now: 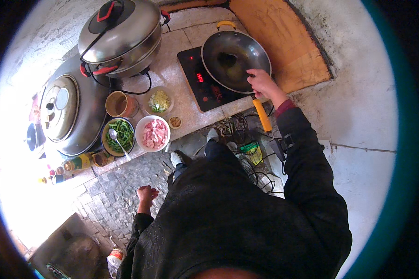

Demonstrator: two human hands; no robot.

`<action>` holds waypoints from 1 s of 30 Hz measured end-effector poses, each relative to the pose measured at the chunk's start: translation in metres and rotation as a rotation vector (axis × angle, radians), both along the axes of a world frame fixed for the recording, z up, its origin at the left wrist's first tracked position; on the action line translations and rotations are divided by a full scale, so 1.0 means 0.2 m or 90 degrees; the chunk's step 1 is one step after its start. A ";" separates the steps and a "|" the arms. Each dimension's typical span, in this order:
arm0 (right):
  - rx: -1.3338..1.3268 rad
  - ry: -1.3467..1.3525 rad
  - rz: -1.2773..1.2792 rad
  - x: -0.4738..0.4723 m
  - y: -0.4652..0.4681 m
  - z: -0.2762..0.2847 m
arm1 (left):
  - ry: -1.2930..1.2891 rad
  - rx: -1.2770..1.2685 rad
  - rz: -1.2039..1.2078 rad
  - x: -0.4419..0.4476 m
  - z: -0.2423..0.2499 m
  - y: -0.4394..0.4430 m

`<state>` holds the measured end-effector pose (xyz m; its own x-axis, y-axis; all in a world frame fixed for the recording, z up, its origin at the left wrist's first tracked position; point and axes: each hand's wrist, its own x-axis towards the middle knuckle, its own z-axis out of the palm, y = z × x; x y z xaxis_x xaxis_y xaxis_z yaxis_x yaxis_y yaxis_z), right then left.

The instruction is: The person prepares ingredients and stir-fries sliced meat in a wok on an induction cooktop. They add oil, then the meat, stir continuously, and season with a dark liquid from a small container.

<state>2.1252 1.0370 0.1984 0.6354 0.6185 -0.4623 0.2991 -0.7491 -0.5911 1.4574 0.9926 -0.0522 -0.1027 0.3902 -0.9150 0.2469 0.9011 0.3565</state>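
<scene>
My right hand [262, 83] is over the near right rim of a dark wok [242, 43], its index finger stretched out and the others partly curled. Nothing shows in its grip, and I cannot tell whether it touches the rim. A little yellowish oil [234, 71] appears to lie in the wok's bottom. Below the hand, the wok's long yellow handle [262, 114] juts past the counter edge. Under the wok sits a black induction cooktop [197, 89] with lit red digits. My left hand [147, 194] hangs at my side above the paved floor, fingers loosely bent, holding nothing visible.
On the tiled counter [192, 122] stand a bowl of raw sliced meat [155, 134], chopped green vegetables [124, 134] with a spoon [116, 136], chopped aromatics [159, 101] and a small dish [175, 122]. A lidded steel electric pot [125, 35] is behind. Cables [262, 174] lie below right.
</scene>
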 end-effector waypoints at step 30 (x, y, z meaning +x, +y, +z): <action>-0.107 -0.058 0.155 -0.03 -0.14 0.25 | -0.109 -0.031 0.030 -0.06 -0.18 0.08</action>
